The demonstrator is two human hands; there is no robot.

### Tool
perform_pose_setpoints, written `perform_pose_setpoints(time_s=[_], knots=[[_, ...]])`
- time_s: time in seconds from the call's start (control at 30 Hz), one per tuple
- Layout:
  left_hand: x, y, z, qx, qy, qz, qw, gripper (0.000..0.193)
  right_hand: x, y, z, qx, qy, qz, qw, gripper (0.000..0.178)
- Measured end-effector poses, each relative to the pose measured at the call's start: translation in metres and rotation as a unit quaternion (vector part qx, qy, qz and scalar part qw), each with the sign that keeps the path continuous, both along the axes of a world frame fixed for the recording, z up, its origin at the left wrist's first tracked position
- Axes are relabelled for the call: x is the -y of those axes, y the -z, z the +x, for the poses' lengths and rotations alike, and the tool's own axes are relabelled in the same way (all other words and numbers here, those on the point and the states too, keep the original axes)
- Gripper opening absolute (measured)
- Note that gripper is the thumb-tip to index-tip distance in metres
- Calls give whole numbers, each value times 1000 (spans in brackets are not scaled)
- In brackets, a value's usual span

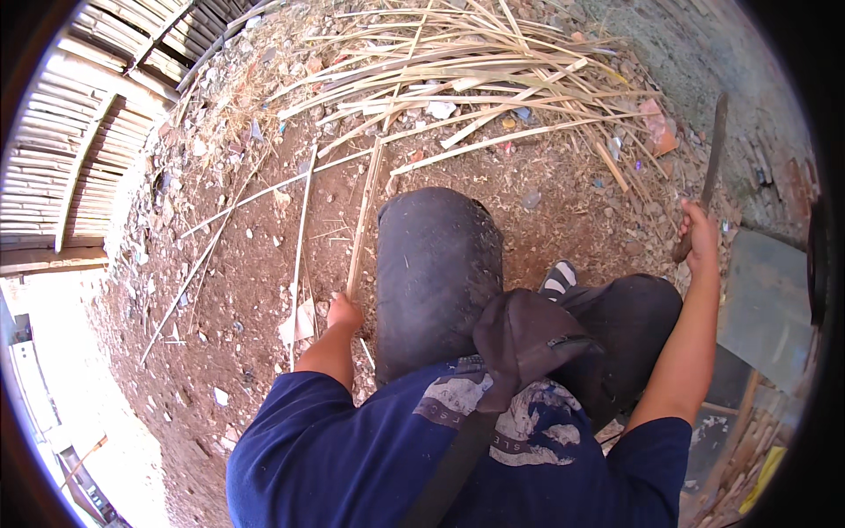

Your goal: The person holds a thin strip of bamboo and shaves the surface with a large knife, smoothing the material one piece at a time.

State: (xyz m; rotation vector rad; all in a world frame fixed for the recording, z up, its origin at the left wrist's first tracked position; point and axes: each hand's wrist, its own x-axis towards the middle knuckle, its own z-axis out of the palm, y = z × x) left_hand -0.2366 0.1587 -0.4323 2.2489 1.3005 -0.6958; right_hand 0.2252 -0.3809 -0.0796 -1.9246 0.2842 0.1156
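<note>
My left hand (345,311) is closed around the lower end of a long bamboo strip (365,220), which points away from me over the dirt, left of my knee. Out to the right, my right hand (700,232) grips the handle of a machete (715,150). Its long dark blade points up and away, well apart from the strip. A thinner bamboo strip (304,238) lies on the ground just left of the held one.
A heap of split bamboo strips (475,70) covers the far ground. A bamboo slat wall (79,150) stands left, a concrete wall (731,53) right. A grey sheet (766,299) lies beside my right arm. Stones and litter dot the dirt (246,290).
</note>
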Motion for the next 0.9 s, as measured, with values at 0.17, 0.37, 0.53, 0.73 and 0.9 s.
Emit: perform_pose_setpoints(time_s=[0.17, 0.37, 0.53, 0.73, 0.9], knots=[[2, 16, -18, 136, 1, 35, 990, 42, -11, -8, -6, 16, -18, -9, 1000, 19], [9, -10, -5, 171, -2, 41, 984, 40, -11, -8, -8, 13, -28, -10, 999, 19], [9, -20, -2, 182, -3, 69, 981, 38, -3, -4, -7, 17, -44, -4, 999, 19], [6, -29, -7, 180, 24, 168, 969, 45, -4, -5, -8, 25, -54, 1, 998, 21], [-12, -38, 9, 178, -33, 143, 973, 44, -2, -8, -10, 28, -67, -13, 997, 21]])
